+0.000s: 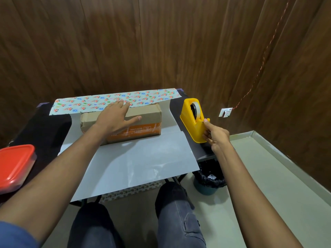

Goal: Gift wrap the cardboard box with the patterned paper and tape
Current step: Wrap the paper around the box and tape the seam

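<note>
One cardboard box (143,120) label, upside down, seemingly reads "HANDLE WITH CARE".

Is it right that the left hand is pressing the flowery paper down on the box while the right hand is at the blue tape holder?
Nearly. The tape holder is yellow, not blue, as the head view shows. The rest holds: the left hand lies flat on the cardboard box, its fingertips on the flowery paper, and the right hand pinches at the holder's cutting end.
</note>
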